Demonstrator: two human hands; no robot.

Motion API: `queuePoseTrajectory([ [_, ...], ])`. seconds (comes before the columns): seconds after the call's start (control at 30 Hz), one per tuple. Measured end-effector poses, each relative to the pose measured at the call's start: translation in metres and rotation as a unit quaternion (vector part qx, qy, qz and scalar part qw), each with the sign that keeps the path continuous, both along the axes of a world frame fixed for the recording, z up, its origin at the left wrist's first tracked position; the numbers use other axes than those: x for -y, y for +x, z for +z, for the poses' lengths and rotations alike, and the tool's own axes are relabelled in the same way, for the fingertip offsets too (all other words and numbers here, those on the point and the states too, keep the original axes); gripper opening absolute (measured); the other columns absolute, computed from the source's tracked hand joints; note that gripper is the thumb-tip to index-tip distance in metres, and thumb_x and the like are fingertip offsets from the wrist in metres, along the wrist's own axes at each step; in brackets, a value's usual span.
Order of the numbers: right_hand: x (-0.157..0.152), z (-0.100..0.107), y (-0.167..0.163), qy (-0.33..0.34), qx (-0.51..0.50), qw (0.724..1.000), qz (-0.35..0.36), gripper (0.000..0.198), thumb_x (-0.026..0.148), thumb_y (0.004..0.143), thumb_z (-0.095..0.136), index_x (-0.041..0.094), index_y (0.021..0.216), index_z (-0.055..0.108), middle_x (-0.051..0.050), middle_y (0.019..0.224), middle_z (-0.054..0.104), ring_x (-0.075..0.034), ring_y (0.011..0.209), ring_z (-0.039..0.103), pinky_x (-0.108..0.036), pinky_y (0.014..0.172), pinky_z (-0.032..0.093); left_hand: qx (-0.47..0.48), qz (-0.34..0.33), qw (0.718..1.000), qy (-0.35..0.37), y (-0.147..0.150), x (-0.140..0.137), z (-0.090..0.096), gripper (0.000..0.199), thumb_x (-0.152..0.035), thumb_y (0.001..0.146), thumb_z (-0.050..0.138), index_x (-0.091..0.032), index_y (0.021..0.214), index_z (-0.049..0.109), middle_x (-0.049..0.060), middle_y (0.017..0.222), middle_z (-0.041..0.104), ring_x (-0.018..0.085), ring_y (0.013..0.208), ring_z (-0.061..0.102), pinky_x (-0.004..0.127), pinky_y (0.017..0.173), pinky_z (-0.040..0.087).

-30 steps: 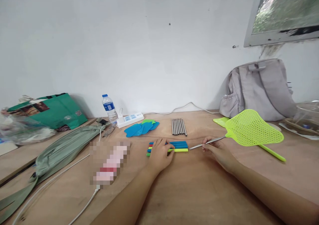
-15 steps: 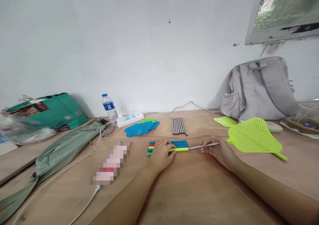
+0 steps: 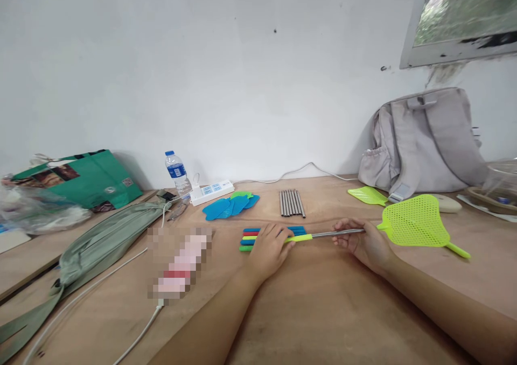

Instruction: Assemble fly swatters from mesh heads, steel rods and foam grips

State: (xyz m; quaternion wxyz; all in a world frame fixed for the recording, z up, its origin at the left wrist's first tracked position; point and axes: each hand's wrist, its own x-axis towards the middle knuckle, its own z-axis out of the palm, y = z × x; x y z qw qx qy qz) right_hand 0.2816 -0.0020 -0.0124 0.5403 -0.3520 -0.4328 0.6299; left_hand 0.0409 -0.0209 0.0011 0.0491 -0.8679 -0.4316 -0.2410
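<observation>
With the left hand point(image 3: 270, 246) as the clock's centre, a green bag point(image 3: 91, 179) slumps near the wall point(image 3: 258, 85) between nine and ten o'clock, a clear plastic bag point(image 3: 44, 209) at its front. A narrow dark gap runs between two boards of the wooden counter point(image 3: 323, 316) on this side. At nine o'clock lie a grey-green cloth bag point(image 3: 109, 233) and, nearer, a blurred pink object point(image 3: 188, 257). A water bottle point(image 3: 176, 171) stands at ten o'clock beside a white power strip point(image 3: 212, 194); blue and green mesh paddles point(image 3: 230, 207) overlap just in front of the strip.

The left hand lies over a row of coloured handles point(image 3: 247, 242), their left ends showing past it. Its grip is closed on a yellow-green handle point(image 3: 301, 238) pointing to three o'clock. At one o'clock, apart from the row, steel tubes point(image 3: 292, 203) lie side by side.

A metal rod point(image 3: 322, 234) meets the handle's right end; how deep it sits is hidden. At three o'clock the right hand point(image 3: 365, 242) has its grip clamped on this rod, and counter wood shows between the two forearms.

Another mesh head point(image 3: 367, 195) lies beyond the right hand. The rod's far end carries a yellow-green swatter head point(image 3: 416, 222). A grey backpack point(image 3: 436, 144) leans against the wall at two o'clock, and a basket point(image 3: 495, 201) sits near three o'clock, at the view's right edge.
</observation>
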Motion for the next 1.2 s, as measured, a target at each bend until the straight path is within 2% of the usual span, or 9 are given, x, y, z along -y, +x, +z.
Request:
queuePoseTrajectory([
  [0.1, -0.001, -0.002, 0.0, -0.015, 0.005, 1.0, 0.009, 0.019, 0.038, 0.071, 0.045, 0.021, 0.068, 0.054, -0.001, 0.065, 0.056, -0.016, 0.054, 0.052, -0.031, 0.053, 0.041, -0.012, -0.014, 0.999, 0.03, 0.003, 0.003, 0.003, 0.021, -0.029, 0.088, 0.038, -0.019, 0.095, 0.054, 0.003, 0.091, 0.061, 0.018, 0.089, 0.05, 0.033, 0.081, 0.036],
  [0.23, -0.003, -0.01, -0.002, -0.015, 0.061, 0.997, 0.044, 0.022, 0.041, 0.07, 0.043, 0.021, 0.06, 0.043, 0.004, 0.045, 0.044, -0.011, 0.038, 0.039, -0.024, 0.04, 0.029, -0.003, -0.028, 0.998, 0.051, 0.008, 0.013, 0.003, 0.026, -0.03, 0.09, 0.031, -0.018, 0.093, 0.054, 0.004, 0.086, 0.062, 0.016, 0.079, 0.054, 0.031, 0.076, 0.039],
  [0.33, 0.002, -0.01, -0.008, 0.009, 0.078, 0.996, 0.052, 0.023, 0.042, 0.065, 0.04, 0.021, 0.055, 0.039, 0.004, 0.041, 0.039, -0.01, 0.036, 0.034, -0.024, 0.039, 0.026, 0.023, -0.035, 0.999, 0.023, 0.019, 0.028, 0.0, 0.029, -0.032, 0.091, 0.026, -0.018, 0.09, 0.052, 0.003, 0.082, 0.06, 0.014, 0.07, 0.056, 0.024, 0.062, 0.042],
  [0.43, 0.012, -0.005, -0.017, 0.03, 0.072, 0.997, 0.03, 0.024, 0.043, 0.062, 0.035, 0.022, 0.05, 0.037, 0.003, 0.039, 0.037, -0.01, 0.035, 0.032, -0.025, 0.037, 0.023, 0.037, -0.028, 0.999, -0.012, 0.031, 0.044, -0.001, 0.029, -0.033, 0.091, 0.025, -0.018, 0.087, 0.05, 0.002, 0.077, 0.059, 0.013, 0.063, 0.057, 0.022, 0.052, 0.042],
  [0.57, 0.023, -0.003, -0.027, 0.048, 0.061, 0.997, -0.009, 0.025, 0.043, 0.062, 0.033, 0.022, 0.047, 0.036, 0.002, 0.039, 0.033, -0.01, 0.035, 0.027, -0.025, 0.036, 0.018, 0.036, -0.024, 0.999, -0.014, 0.04, 0.057, 0.003, 0.029, -0.032, 0.091, 0.024, -0.019, 0.083, 0.049, 0.002, 0.074, 0.059, 0.013, 0.062, 0.057, 0.022, 0.052, 0.043],
  [0.83, 0.033, -0.01, -0.036, 0.036, 0.033, 0.998, 0.047, 0.033, 0.051, 0.064, 0.036, 0.022, 0.049, 0.032, 0.007, 0.04, 0.023, -0.007, 0.036, 0.015, -0.023, 0.038, 0.013, 0.018, -0.036, 0.999, 0.026, 0.035, 0.059, 0.006, 0.032, -0.035, 0.091, 0.022, -0.019, 0.08, 0.048, 0.002, 0.07, 0.058, 0.012, 0.056, 0.055, 0.021, 0.049, 0.042],
  [1.0, 0.042, -0.004, -0.039, 0.049, 0.026, 0.997, 0.055, 0.041, 0.057, 0.06, 0.04, 0.022, 0.048, 0.024, 0.007, 0.044, 0.018, -0.006, 0.039, 0.015, -0.022, 0.038, 0.014, 0.034, -0.045, 0.998, 0.017, 0.037, 0.06, -0.002, 0.032, -0.036, 0.091, 0.023, -0.019, 0.081, 0.048, 0.002, 0.073, 0.059, 0.012, 0.057, 0.055, 0.02, 0.05, 0.043],
  [1.2, 0.043, -0.005, -0.039, 0.057, 0.032, 0.995, 0.075, 0.038, 0.054, 0.061, 0.039, 0.022, 0.048, 0.024, 0.006, 0.044, 0.021, -0.007, 0.039, 0.016, -0.023, 0.039, 0.012, 0.014, -0.029, 0.999, 0.013, 0.037, 0.059, -0.006, 0.027, -0.036, 0.09, 0.029, -0.019, 0.081, 0.048, 0.001, 0.074, 0.061, 0.012, 0.059, 0.057, 0.021, 0.051, 0.043],
])
